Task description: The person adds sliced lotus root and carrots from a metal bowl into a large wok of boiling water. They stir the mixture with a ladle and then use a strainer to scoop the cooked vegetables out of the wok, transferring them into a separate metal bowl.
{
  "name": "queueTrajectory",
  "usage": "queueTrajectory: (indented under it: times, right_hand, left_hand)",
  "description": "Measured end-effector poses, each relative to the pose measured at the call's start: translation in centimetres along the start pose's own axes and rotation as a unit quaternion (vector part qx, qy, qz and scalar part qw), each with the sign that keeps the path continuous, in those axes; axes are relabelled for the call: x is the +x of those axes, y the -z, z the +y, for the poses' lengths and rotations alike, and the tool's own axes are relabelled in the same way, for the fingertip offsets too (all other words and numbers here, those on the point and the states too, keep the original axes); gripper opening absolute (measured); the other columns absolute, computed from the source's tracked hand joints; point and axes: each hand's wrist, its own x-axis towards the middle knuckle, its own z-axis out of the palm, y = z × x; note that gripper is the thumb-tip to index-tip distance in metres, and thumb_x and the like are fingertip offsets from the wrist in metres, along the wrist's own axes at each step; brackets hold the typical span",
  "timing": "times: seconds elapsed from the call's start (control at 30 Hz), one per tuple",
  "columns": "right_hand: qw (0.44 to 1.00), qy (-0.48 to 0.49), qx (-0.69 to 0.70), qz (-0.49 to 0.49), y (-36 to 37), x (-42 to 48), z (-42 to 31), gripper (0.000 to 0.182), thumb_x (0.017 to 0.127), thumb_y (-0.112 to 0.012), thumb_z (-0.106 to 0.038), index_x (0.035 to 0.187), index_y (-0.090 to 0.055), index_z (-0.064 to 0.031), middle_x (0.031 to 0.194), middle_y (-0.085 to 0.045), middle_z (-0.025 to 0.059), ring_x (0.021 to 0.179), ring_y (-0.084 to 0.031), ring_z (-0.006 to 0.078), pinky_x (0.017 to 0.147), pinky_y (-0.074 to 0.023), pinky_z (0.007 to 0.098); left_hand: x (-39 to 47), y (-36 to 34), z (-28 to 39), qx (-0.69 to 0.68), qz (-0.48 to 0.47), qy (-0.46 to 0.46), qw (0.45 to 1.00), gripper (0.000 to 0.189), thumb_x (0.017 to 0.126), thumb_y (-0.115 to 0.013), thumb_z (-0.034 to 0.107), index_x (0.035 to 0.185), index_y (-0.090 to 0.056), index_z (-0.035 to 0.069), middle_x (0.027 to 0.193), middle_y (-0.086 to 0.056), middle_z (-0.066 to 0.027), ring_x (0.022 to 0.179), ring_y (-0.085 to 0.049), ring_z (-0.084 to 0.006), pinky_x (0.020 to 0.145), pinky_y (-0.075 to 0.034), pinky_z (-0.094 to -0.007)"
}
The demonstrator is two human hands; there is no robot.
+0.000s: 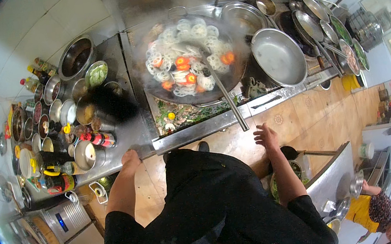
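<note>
My left hand [131, 158] rests on the front edge of the metal counter [121, 147], left of the stove; its fingers are hard to make out. Just beyond the handle end of a long metal ladle [229, 102], my right hand [267, 137] hovers with fingers apart, holding nothing. The ladle leans out over the rim of a large wok [162, 98], its head down among the food. White lotus root slices [183, 34], orange carrot slices [182, 63] and some dark pieces fill the steaming wok. Vegetable scraps [194, 114] and a yellow cap [171, 116] lie on the stove top below it.
A large metal basin [279, 57] sits right of the wok, before a second basin [240, 14]. Strainers [307, 25] lie farther right. Seasoning bowls [52, 89], sauce bottles [102, 138] and a metal pot [88, 154] crowd the left counter. Another person [374, 205] handles a metal bowl [357, 184] behind, at right.
</note>
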Motion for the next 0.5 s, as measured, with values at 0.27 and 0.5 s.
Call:
queueTrajectory:
  times: [0.27,0.5]
  right_hand:
    - [0.990,-0.135,-0.020,-0.037,0.4,5.5,9.4,0.042,0.100,-0.059,-0.035,0.118,-0.061,0.0027,0.092,-0.070,0.0155,0.070,-0.069,0.0229,0.062,-0.0574,0.0325]
    - [0.983,-0.179,-0.024,-0.030,-5.7,9.7,11.2,0.029,0.100,-0.053,-0.018,0.118,-0.060,0.0025,0.087,-0.071,0.0155,0.070,-0.073,0.0276,0.061,-0.0617,0.0383]
  left_hand:
    - [-0.1,0.9,0.3,0.037,-0.032,-0.002,0.999,0.053,0.068,-0.086,0.033,0.106,-0.073,-0.001,0.113,-0.071,-0.0204,0.110,-0.068,-0.0316,0.093,-0.056,-0.0392]
    - [2.4,-2.4,-2.5,0.021,-0.083,0.009,0.996,0.060,0.068,-0.087,0.036,0.109,-0.070,-0.004,0.115,-0.069,-0.0241,0.110,-0.067,-0.0360,0.093,-0.055,-0.0430]
